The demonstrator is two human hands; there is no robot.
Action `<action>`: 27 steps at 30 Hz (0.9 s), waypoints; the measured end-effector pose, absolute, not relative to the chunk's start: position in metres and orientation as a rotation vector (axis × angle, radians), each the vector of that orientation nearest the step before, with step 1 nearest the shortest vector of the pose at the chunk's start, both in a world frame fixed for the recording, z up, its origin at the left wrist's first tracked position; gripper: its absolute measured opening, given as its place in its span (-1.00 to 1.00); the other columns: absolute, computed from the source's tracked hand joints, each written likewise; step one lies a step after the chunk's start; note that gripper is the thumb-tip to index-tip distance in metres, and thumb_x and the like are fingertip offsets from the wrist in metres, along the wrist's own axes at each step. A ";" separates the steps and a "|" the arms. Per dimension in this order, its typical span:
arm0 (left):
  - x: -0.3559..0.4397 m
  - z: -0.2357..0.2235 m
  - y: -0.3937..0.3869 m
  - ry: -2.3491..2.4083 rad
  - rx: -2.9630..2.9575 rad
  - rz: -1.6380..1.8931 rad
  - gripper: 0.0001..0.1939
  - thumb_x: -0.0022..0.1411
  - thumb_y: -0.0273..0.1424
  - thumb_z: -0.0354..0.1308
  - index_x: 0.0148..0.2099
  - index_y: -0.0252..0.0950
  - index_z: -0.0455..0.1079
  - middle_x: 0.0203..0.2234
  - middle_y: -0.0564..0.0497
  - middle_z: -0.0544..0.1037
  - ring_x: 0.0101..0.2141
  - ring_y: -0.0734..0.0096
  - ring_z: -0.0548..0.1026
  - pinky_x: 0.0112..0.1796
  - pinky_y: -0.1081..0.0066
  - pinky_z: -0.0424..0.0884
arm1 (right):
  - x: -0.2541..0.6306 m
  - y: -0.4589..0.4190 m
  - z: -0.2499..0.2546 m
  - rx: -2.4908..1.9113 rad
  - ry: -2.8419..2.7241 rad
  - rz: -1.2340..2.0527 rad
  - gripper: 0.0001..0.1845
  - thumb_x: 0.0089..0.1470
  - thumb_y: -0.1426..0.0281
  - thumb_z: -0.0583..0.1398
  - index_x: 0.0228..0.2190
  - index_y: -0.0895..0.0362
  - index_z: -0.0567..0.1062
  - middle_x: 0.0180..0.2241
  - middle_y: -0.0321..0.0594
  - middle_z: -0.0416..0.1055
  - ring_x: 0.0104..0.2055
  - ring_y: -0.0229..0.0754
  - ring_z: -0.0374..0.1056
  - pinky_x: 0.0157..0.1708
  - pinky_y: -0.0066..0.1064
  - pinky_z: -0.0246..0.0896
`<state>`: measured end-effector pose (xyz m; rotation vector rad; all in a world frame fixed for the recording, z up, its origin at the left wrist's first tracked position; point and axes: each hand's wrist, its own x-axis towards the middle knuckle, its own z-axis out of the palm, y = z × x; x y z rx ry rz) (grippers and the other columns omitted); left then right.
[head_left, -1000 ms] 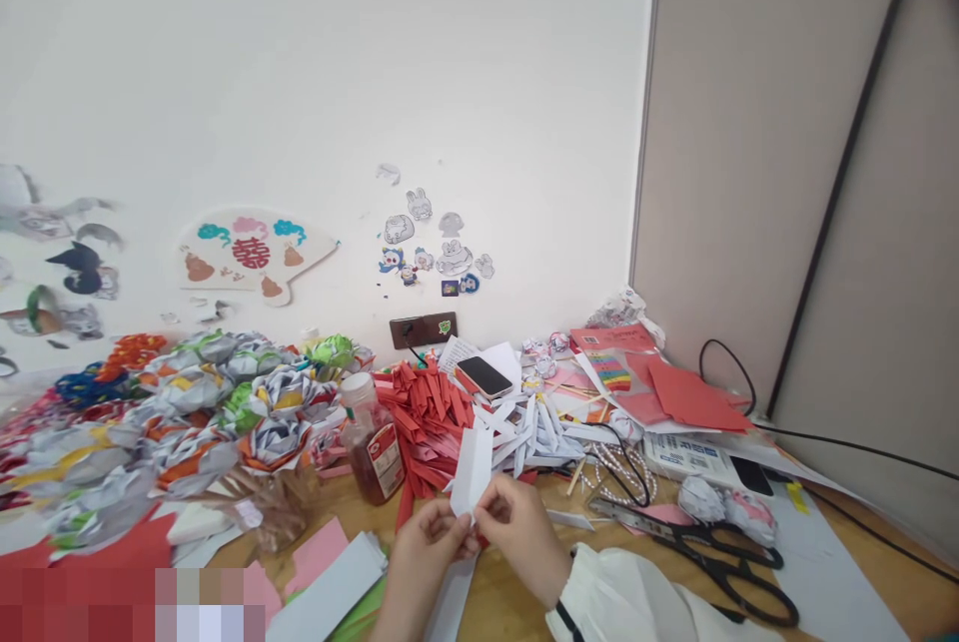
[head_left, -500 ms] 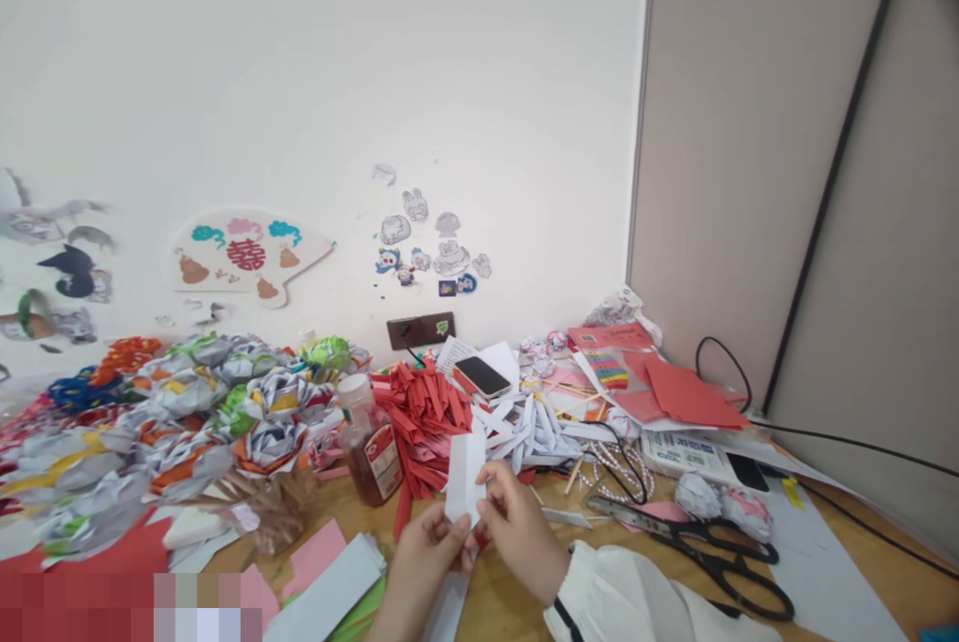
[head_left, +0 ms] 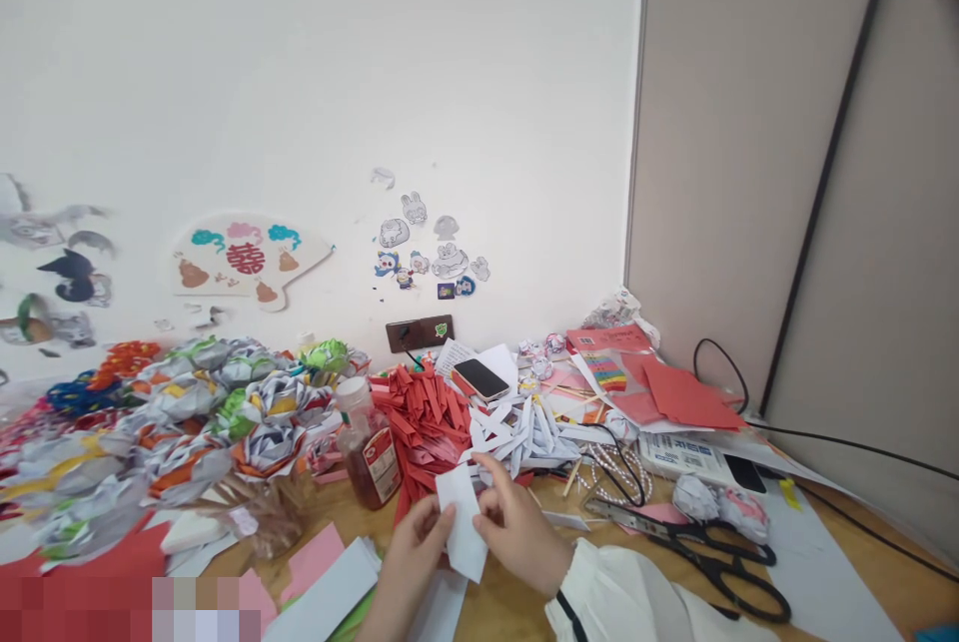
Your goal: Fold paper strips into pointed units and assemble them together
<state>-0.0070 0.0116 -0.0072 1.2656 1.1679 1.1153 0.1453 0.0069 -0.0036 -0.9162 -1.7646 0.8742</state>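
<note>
At left, a bottle of reddish contents is standing on the wooden table. Next, the left hand is pinching the near-side left edge of a folded white paper, which is slanting between both hands. The sheet is probably behaving as light, fairly crisp and easily creased, so gentle edge grips are likely serving best. The right hand is gripping the opposite edge. Farther right, black-handled scissors are lying open-handled.
</note>
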 end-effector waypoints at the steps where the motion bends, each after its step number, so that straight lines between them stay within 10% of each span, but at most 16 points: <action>1: -0.009 -0.005 0.012 1.165 1.252 1.143 -0.50 -0.28 0.00 0.22 -0.43 -0.33 0.36 -0.67 0.09 0.45 -0.62 0.42 0.41 -0.62 0.49 0.32 | 0.145 0.006 -0.004 -0.911 -1.789 0.875 -0.33 -0.13 0.61 0.03 0.06 0.09 0.03 -0.62 -0.48 0.19 -0.54 -0.33 0.16 -0.47 -0.52 0.05; 10: -0.006 -0.018 0.015 1.110 1.219 1.063 -0.45 -0.31 -0.01 0.25 -0.35 -0.34 0.36 -0.66 0.06 0.48 -0.63 0.37 0.43 -0.65 0.44 0.36 | 0.142 0.006 -0.008 -1.044 -1.789 0.638 -0.83 -0.04 0.50 0.05 -0.33 0.15 0.36 -0.67 -0.44 0.16 -0.60 -0.34 0.10 -0.57 -0.54 -0.05; 27: -0.003 -0.009 0.007 1.087 1.259 1.041 -0.54 -0.20 0.03 0.16 -0.55 -0.29 0.20 -0.72 0.15 0.36 -0.67 0.49 0.36 -0.65 0.49 0.32 | 0.143 0.005 -0.003 -0.992 -1.677 0.747 -0.92 -0.07 0.47 0.09 -0.47 0.16 0.40 -0.59 -0.34 0.34 -0.54 -0.31 0.26 -0.53 -0.54 0.08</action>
